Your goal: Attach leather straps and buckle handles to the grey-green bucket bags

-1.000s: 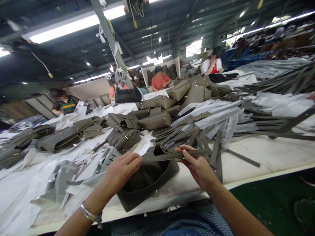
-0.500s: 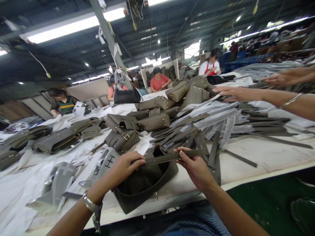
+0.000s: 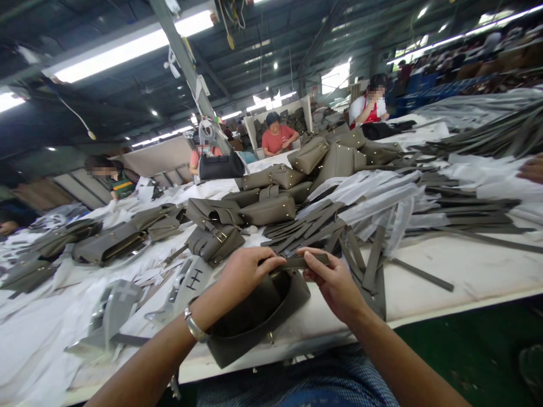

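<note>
Both of my hands hold a narrow olive-grey strap above an open handbag. Its left part is pinched by my left hand, thumb and fingers together. Close by on the right, my right hand grips the strap between thumb and fingers. The bag, of the same olive-grey colour, lies at the table's front edge with its opening towards me. My left hand and forearm cover part of it. A small metal fitting shows on its lower rim.
Finished-looking olive handbags are heaped beyond my hands. Many loose straps, some in white wrapping, lie to the right. Grey plastic-wrapped pieces are on the left of the white table. A co-worker's hand shows at the right edge; several people sit opposite.
My left hand has slid right along the strap, closer to my right hand. The co-worker's arms at the right have drawn back almost out of view.
</note>
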Demonstrator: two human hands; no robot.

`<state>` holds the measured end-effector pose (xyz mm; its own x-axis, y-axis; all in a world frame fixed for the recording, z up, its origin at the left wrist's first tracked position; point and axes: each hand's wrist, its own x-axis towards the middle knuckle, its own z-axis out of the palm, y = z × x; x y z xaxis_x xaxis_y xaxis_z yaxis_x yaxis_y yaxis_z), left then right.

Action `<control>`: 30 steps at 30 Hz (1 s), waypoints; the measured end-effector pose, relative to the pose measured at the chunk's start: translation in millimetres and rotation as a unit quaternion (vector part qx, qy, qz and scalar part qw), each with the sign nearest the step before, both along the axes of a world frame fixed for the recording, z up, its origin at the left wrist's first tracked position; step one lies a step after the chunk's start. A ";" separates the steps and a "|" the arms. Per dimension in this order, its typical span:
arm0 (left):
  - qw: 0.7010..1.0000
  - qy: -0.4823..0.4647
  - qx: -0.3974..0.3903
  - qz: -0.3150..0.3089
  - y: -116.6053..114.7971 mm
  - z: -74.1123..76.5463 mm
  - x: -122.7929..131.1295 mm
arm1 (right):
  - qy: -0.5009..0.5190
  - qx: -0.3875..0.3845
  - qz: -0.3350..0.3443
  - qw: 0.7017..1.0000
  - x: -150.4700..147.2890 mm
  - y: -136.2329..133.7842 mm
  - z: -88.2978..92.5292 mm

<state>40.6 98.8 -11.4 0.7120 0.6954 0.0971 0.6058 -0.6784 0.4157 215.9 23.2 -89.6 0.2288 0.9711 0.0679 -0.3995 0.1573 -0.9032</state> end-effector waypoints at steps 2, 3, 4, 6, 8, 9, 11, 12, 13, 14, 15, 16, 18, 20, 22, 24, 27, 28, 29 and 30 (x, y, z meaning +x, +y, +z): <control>1.000 0.006 -0.002 0.016 2.5 0.1 -2.4 | 0.052 -0.015 0.004 0.999 2.8 3.3 -6.6; 1.000 0.008 -0.008 0.014 2.4 0.1 -1.8 | 0.063 -0.019 0.013 0.998 1.7 4.9 -8.7; 1.000 0.008 -0.019 0.004 1.5 0.4 0.0 | 0.070 -0.021 0.029 0.997 -0.4 6.5 -9.8; 0.999 0.000 -0.042 -0.019 -0.9 2.1 6.1 | 0.088 -0.017 0.068 0.994 -4.7 10.0 -9.4; 0.998 -0.006 -0.054 -0.018 -1.6 4.7 11.1 | 0.107 -0.004 0.089 0.990 -4.8 14.2 -9.2; 0.998 -0.006 -0.056 -0.007 -0.6 5.8 12.1 | 0.110 0.003 0.083 0.991 -2.8 16.6 -10.4; 0.998 0.002 -0.062 0.019 3.9 6.6 10.1 | 0.074 0.009 0.044 0.996 4.0 21.7 -16.5; 0.997 0.009 -0.071 0.028 6.9 6.2 7.7 | 0.026 0.012 0.022 0.999 7.7 24.0 -21.2; 0.996 0.016 -0.084 0.035 10.0 5.4 4.8 | -0.039 0.021 0.004 0.999 10.8 26.1 -26.6; 0.994 0.022 -0.098 0.040 12.9 4.4 1.9 | -0.109 0.035 -0.006 0.993 13.0 27.7 -32.1; 0.992 0.029 -0.113 0.044 15.4 3.3 -0.8 | -0.173 0.053 -0.008 0.984 14.4 28.9 -37.4; 0.990 0.035 -0.126 0.049 17.2 2.4 -2.9 | -0.223 0.073 -0.004 0.972 15.0 29.8 -42.1; 0.986 0.043 -0.147 0.062 18.9 1.8 -5.5 | -0.281 0.108 0.013 0.954 15.4 31.1 -48.6; 0.982 0.048 -0.165 0.076 18.4 3.1 -6.5 | -0.308 0.131 0.029 0.942 16.7 32.6 -51.0; 0.978 0.051 -0.182 0.084 16.9 5.2 -6.8 | -0.329 0.151 0.046 0.931 19.9 34.7 -49.9; 0.976 0.053 -0.194 0.087 15.2 6.8 -7.4 | -0.345 0.166 0.065 0.922 23.5 36.8 -47.3; 0.976 0.057 -0.191 0.087 12.7 7.6 -9.1 | -0.366 0.179 0.077 0.910 25.9 38.7 -45.1; 0.978 0.060 -0.181 0.085 11.7 7.7 -9.7 | -0.372 0.182 0.072 0.907 25.5 38.9 -45.3; 0.980 0.064 -0.168 0.082 10.5 7.8 -10.1 | -0.378 0.185 0.064 0.905 24.6 38.8 -45.9; 0.983 0.067 -0.152 0.078 9.3 7.9 -10.4 | -0.383 0.187 0.057 0.903 23.2 38.5 -46.7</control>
<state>30.2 108.0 -3.5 0.5866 0.7794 -0.2200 0.7561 -0.4297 0.4937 239.1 61.8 -136.3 -0.1243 0.8617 0.4920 0.2868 0.5059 -0.8135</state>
